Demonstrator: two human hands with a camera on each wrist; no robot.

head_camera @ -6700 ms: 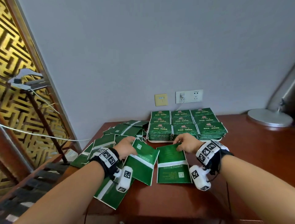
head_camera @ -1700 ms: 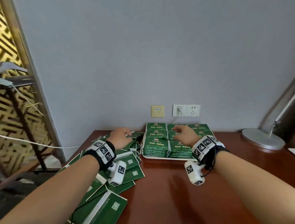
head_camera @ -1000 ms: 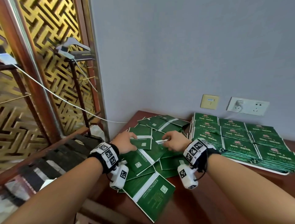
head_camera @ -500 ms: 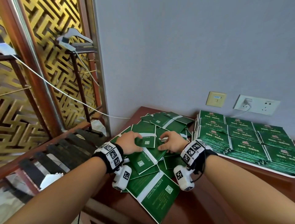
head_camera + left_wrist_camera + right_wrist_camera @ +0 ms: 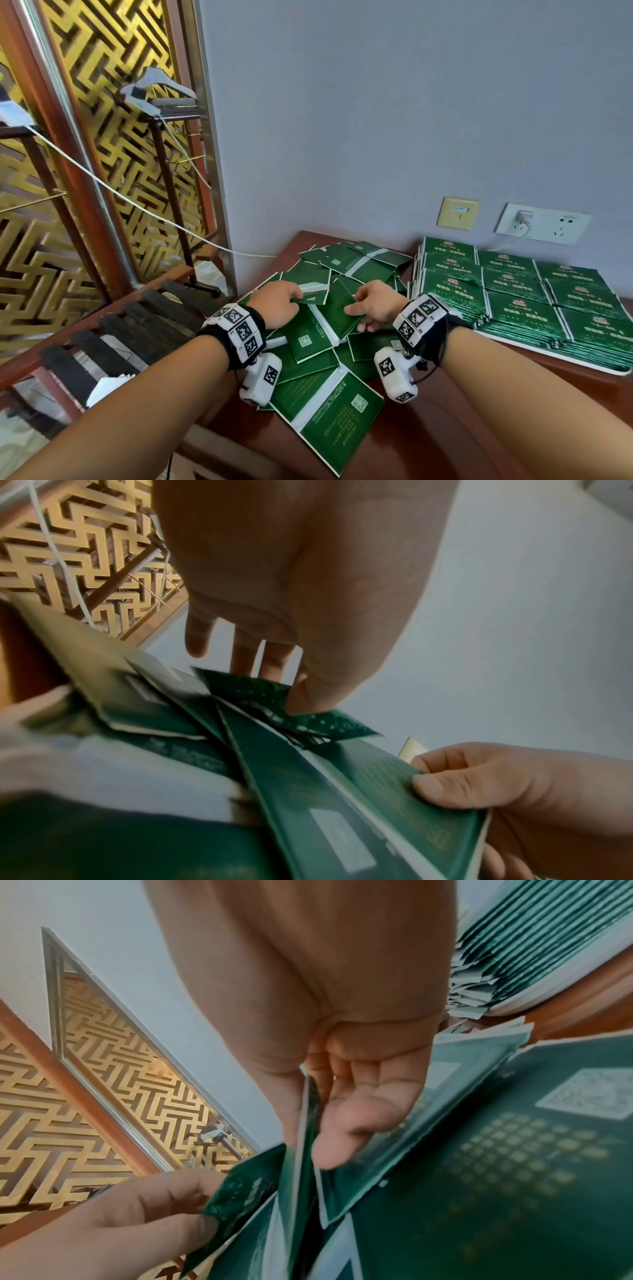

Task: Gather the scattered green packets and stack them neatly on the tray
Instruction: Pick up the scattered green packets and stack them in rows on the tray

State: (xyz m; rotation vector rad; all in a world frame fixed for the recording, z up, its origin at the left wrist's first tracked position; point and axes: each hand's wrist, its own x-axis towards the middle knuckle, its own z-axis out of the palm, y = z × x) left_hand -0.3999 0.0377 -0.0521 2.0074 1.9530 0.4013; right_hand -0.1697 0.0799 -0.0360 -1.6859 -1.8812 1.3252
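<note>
Several loose green packets [image 5: 310,346] lie overlapping on the left end of the red-brown table. At the right, a white tray [image 5: 551,357] holds neat rows of stacked green packets [image 5: 513,294]. My left hand [image 5: 297,298] pinches a small dark green packet [image 5: 314,297] between thumb and fingers; the left wrist view shows that packet [image 5: 260,696] under the thumb. My right hand [image 5: 356,306] grips a larger green packet [image 5: 340,310] by its right edge, thumb on top. In the right wrist view this packet [image 5: 304,1134] stands edge-on between thumb and fingers.
The table's left edge [image 5: 270,267] drops off beside the pile. A gold lattice screen [image 5: 78,171] and a metal stand [image 5: 171,192] are at the left, with a white cable [image 5: 144,209] running across. Wall sockets [image 5: 543,222] sit behind the tray.
Both hands left the tray and came to the loose pile. Over the last second they have taken hold of one packet each, and the right one's packet now tilts up.
</note>
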